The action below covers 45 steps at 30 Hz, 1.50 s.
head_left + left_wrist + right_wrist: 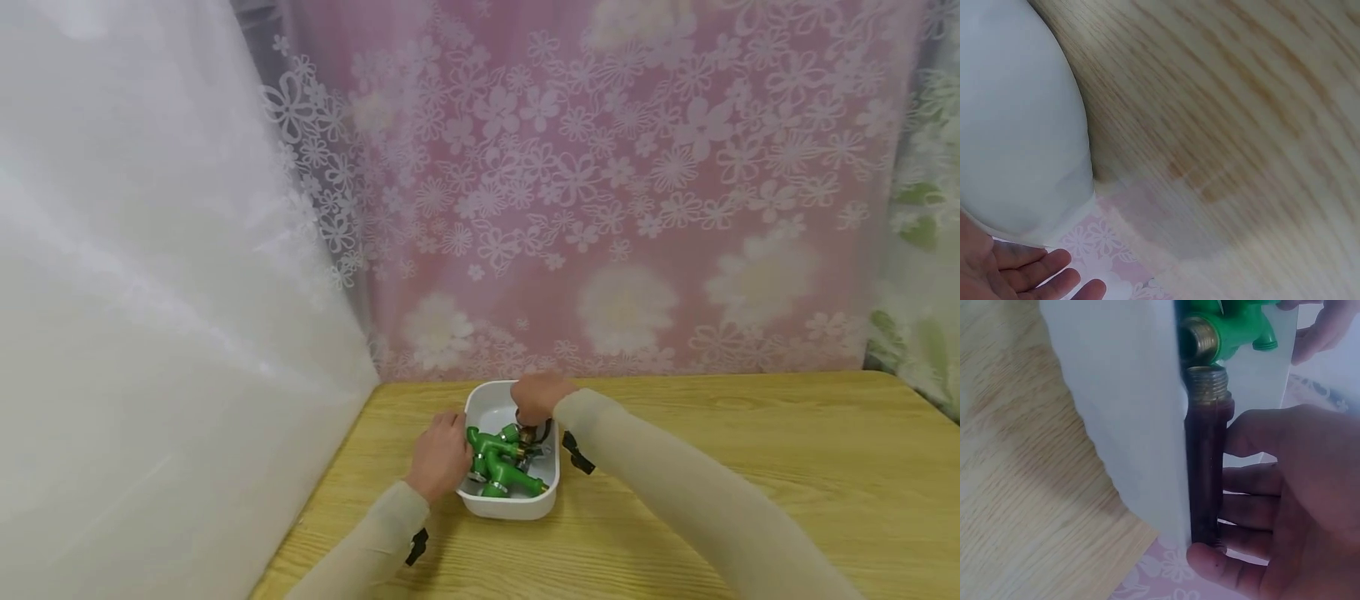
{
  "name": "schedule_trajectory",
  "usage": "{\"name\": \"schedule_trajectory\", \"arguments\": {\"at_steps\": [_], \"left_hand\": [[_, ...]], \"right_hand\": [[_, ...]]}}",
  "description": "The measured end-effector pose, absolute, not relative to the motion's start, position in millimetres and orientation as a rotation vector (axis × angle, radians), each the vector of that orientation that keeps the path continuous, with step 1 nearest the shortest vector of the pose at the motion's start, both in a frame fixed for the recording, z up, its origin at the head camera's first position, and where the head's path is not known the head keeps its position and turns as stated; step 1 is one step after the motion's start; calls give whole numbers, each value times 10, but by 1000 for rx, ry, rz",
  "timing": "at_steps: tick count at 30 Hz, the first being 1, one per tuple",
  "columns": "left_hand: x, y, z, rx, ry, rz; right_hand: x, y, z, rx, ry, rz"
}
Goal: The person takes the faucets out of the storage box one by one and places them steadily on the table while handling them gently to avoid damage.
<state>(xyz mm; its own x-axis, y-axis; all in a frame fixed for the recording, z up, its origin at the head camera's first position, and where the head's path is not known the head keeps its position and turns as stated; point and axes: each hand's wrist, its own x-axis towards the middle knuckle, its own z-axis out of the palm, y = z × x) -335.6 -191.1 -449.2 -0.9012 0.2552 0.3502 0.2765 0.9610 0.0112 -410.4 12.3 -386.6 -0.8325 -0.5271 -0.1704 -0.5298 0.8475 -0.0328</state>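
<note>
The beige right sleeve (690, 483) lies nearest the head camera, and past its cuff the right grip (542, 398) reaches over the far end of a white tub (507, 509). There it holds a dark tube (1207, 465) with a threaded metal mouth: the thumb rests against the side near the threads, and the fingers curl along its length. The tube lies inside the tub, close against the wall. The left grip (441, 457) rests at the tub's left rim, its fingers loosely bent in the left wrist view; whether they press the wall I cannot tell.

Nearer the person, in the same tub, sit green fittings (512, 476), at least 2 branching bodies with brass-coloured ends, crowded against one another.

The tube should feel stiff and dense for its size, with little risk of breaking; its smooth side may slip, so a hold round the middle suits it better than a pinch on the rough threads. The green fittings look hard too, best taken by a straight branch, since they could snag on their neighbours. The tub seems light and rigid, and a steadying hold on its rim makes sense. All this stands on a wood-grained worktop (720, 433).
</note>
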Motion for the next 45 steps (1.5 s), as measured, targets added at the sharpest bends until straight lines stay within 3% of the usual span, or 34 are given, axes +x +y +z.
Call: {"name": "schedule_trajectory", "arguments": {"at_steps": [33, 45], "left_hand": [[-3292, -1834, -4533, -340, -2770, -58], [-3336, -1842, -4534, -326, -2777, -50]], "right_hand": [[-4168, -17, -3919, -679, 2836, 92], [-4127, 21, -3810, -804, 2814, 123]]}}
